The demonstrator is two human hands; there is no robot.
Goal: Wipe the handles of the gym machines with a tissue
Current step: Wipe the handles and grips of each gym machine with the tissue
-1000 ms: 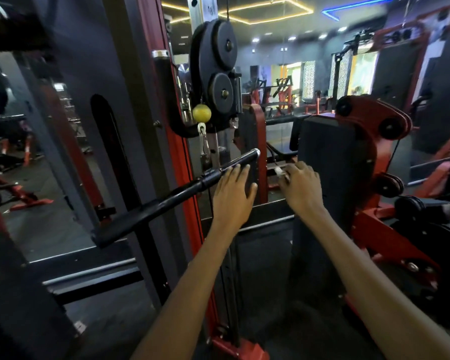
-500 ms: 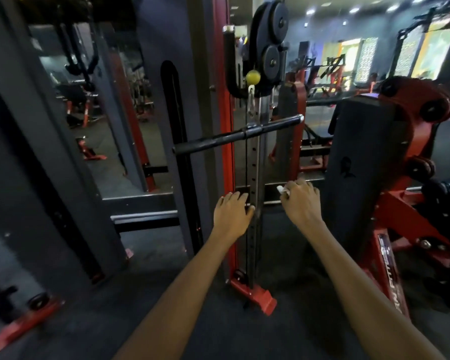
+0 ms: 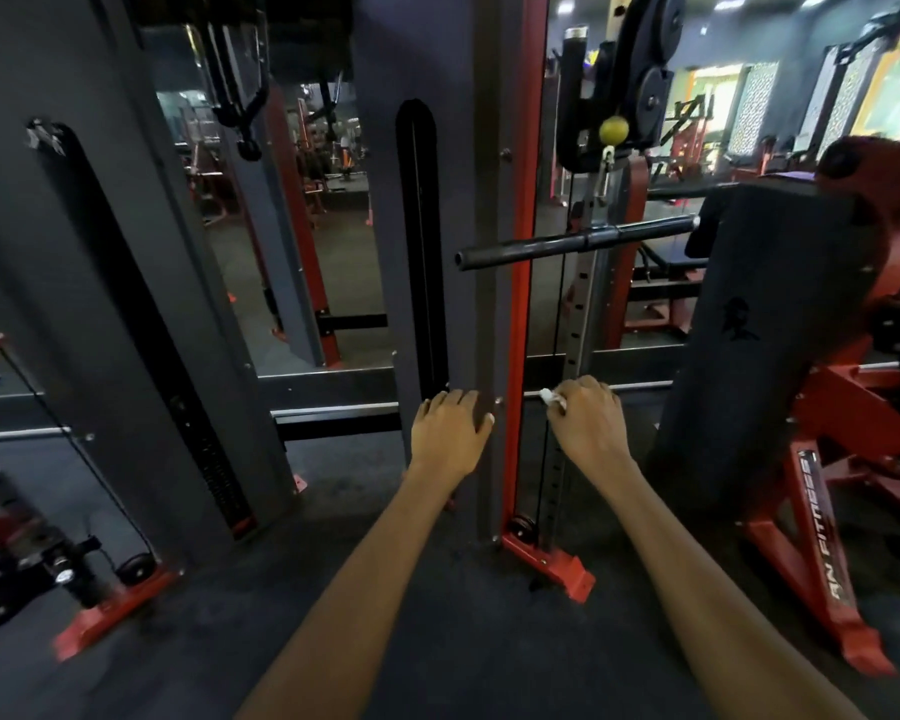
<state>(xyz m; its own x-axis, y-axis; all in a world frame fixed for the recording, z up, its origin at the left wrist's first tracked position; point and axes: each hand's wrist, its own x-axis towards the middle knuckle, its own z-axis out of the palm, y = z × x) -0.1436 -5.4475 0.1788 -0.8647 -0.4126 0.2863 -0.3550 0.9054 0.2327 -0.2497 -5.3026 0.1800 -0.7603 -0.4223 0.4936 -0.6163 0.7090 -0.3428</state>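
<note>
Right hand (image 3: 588, 426) is gripping a white tissue (image 3: 551, 397), fingers curled round it, a bit of it poking out of the grip at 10 o'clock; left hand (image 3: 450, 426) is hanging loose, fingers relaxed, holding nothing; black bar handle (image 3: 572, 244) is sitting well above both hands at 12 o'clock, untouched, crossing the red upright (image 3: 520, 283).

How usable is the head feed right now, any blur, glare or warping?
Head view: dim hall, bright blown-out panels top right; wide-angle bending of the uprights toward the edges; edges smeared, centre sharper. The bar handle and the tissue in the right hand read clearly.
</note>
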